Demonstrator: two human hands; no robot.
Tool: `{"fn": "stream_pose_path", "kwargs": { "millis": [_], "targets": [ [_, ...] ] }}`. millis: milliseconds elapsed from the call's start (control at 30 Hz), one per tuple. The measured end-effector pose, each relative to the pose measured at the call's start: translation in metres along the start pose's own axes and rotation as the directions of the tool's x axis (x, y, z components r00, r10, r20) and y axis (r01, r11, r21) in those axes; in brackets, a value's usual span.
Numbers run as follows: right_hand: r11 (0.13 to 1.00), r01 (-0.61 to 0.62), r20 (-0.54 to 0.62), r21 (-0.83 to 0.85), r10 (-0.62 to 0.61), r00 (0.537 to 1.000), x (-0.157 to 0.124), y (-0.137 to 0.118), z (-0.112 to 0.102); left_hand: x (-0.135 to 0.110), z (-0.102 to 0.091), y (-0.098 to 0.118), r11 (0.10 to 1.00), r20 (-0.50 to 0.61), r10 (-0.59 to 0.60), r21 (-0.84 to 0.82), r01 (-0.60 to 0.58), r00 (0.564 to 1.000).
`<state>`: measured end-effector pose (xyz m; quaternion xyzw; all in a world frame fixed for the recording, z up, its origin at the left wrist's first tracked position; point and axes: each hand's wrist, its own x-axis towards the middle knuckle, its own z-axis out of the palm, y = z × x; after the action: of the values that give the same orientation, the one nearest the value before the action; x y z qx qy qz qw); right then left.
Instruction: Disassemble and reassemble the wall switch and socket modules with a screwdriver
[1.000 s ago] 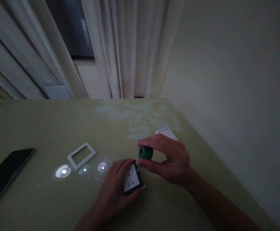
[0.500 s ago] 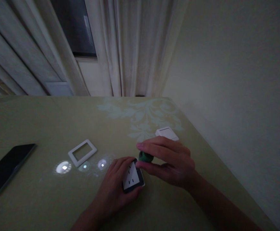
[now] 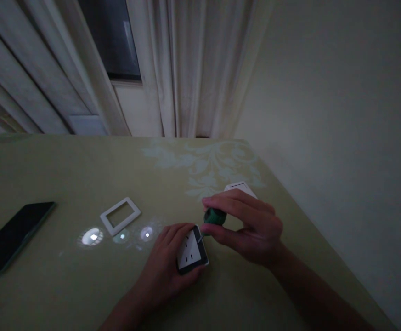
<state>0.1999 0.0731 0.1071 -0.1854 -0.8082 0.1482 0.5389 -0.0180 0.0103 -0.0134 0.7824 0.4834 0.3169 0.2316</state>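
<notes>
My left hand (image 3: 166, 269) grips a white wall socket (image 3: 189, 252) with a dark back, pressing it down on the green table (image 3: 65, 285). My right hand (image 3: 251, 230) is closed round a small screwdriver with a green handle (image 3: 214, 216). Its thin metal tip points down at the socket's upper right corner. Both hands sit close together at the table's near middle.
A white rectangular frame (image 3: 120, 215) lies left of the hands, with bright light spots (image 3: 92, 236) on the table beside it. A dark phone (image 3: 12, 236) lies at the far left. A white cover plate (image 3: 240, 188) shows behind my right hand. Curtains and a wall stand beyond.
The right hand rocked the green screwdriver, dipping lower and then rising a little, with its tip staying at the socket's corner. The left hand kept its hold on the socket.
</notes>
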Motion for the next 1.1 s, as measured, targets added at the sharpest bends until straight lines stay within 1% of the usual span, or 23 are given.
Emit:
{"fn": "stream_pose_path", "kwargs": {
  "millis": [133, 333, 400, 500, 533, 600, 667, 700, 733, 800, 833, 867, 967, 1000, 1100],
  "targets": [
    [1.000, 0.005, 0.014, -0.015, -0.005, 1.000, 0.000, -0.001, 0.000, 0.000, 0.000, 0.000, 1.000, -0.011, 0.004, -0.003, -0.004, 1.000],
    [0.994, 0.103, 0.064, -0.031, -0.101, 0.993, -0.002, -0.003, 0.000, -0.002, 0.002, -0.002, 1.000, 0.000, 0.020, -0.018, -0.020, 1.000],
    [0.988, 0.130, 0.076, -0.081, -0.124, 0.989, -0.004, -0.003, 0.000, -0.002, 0.003, -0.003, 0.999, -0.003, 0.020, -0.030, -0.020, 1.000],
    [0.959, 0.170, 0.068, -0.226, -0.158, 0.985, -0.006, -0.003, 0.000, -0.003, 0.003, -0.004, 0.999, -0.018, 0.019, -0.030, -0.019, 1.000],
    [0.953, 0.178, 0.078, -0.246, -0.164, 0.983, -0.006, -0.003, 0.000, -0.003, 0.003, -0.004, 0.999, -0.010, 0.020, -0.026, -0.021, 1.000],
    [0.969, 0.166, 0.139, -0.184, -0.141, 0.980, -0.005, -0.003, 0.001, -0.002, 0.002, -0.003, 1.000, 0.008, 0.019, -0.017, -0.019, 1.000],
    [0.992, 0.113, 0.212, -0.057, -0.099, 0.972, -0.003, -0.004, 0.003, -0.002, 0.002, -0.003, 1.000, 0.017, 0.018, -0.014, -0.017, 1.000],
    [0.995, 0.092, 0.224, -0.032, -0.082, 0.971, -0.003, -0.004, 0.003, -0.002, 0.002, -0.003, 1.000, 0.013, 0.017, -0.016, -0.017, 1.000],
    [0.995, 0.085, 0.206, -0.051, -0.073, 0.976, -0.003, -0.004, 0.003, -0.002, 0.002, -0.003, 1.000, 0.006, 0.016, -0.018, -0.016, 1.000],
    [0.982, 0.099, 0.141, -0.162, -0.076, 0.987, -0.003, -0.004, 0.002, -0.003, 0.002, -0.003, 1.000, -0.005, 0.020, -0.018, -0.020, 1.000],
    [0.974, 0.101, 0.128, -0.202, -0.076, 0.989, -0.003, -0.004, 0.001, -0.003, 0.002, -0.003, 1.000, -0.007, 0.023, -0.016, -0.023, 1.000],
    [0.975, 0.091, 0.137, -0.204, -0.063, 0.989, -0.002, -0.005, 0.000, -0.003, 0.002, -0.003, 1.000, -0.010, 0.027, -0.013, -0.028, 1.000],
    [0.998, 0.013, 0.224, -0.069, 0.002, 0.974, 0.000, -0.007, -0.002, -0.003, 0.002, -0.003, 1.000, -0.006, 0.027, 0.000, -0.027, 1.000],
    [0.998, -0.001, 0.211, -0.056, 0.013, 0.977, 0.000, -0.008, -0.002, -0.003, 0.003, -0.003, 1.000, -0.005, 0.022, 0.002, -0.022, 1.000],
    [0.990, 0.017, 0.096, -0.143, -0.003, 0.995, -0.001, -0.010, 0.001, -0.003, 0.003, -0.004, 1.000, -0.006, 0.018, -0.009, -0.018, 1.000]
  ]
}}
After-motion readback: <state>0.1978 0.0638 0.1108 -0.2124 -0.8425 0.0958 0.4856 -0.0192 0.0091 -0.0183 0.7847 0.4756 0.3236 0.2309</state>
